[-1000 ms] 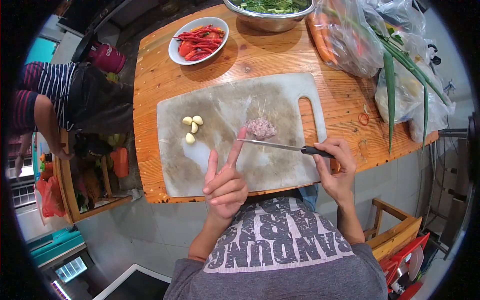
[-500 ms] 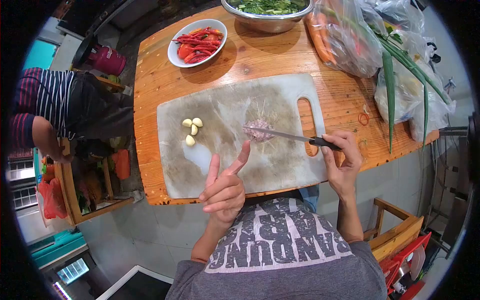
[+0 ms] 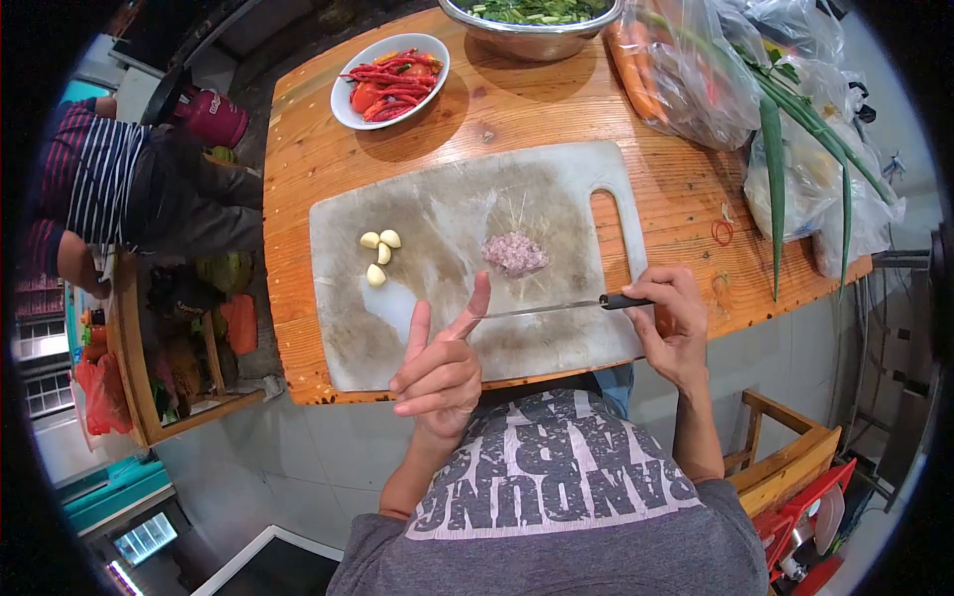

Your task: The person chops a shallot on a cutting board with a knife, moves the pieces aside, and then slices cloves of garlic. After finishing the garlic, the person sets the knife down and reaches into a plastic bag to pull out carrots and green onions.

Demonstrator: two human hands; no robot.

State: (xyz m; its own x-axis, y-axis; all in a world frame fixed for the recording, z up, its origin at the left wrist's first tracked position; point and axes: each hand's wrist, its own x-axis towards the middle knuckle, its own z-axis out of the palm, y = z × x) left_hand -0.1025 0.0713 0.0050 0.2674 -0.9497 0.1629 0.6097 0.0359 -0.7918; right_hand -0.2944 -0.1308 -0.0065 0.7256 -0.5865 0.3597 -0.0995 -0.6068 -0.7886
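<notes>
My right hand (image 3: pixel 674 328) is closed round the black handle of a kitchen knife (image 3: pixel 556 308). Its blade points left, low over the cutting board (image 3: pixel 437 204), with the tip right at a raised finger of my left hand (image 3: pixel 439 375). Two fingers of that hand are stretched out and apart, the others are curled, and nothing is held in it. Just beyond the blade lies a small heap of finely chopped pinkish shallot (image 3: pixel 514 254). Several peeled garlic cloves (image 3: pixel 384 254) rest on the left part of the board.
At the back of the wooden table (image 3: pixel 298 328) stand a white bowl of red chillies (image 3: pixel 397 84) and a metal bowl of chopped greens (image 3: pixel 537 38). Plastic bags with carrots (image 3: pixel 636 74) and green onions (image 3: pixel 773 189) lie at right. Another person (image 3: pixel 119 189) stands at left.
The knife has come off the shallot heap and moved toward me, its tip now beside my left hand's raised finger. My left hand has shifted only slightly.
</notes>
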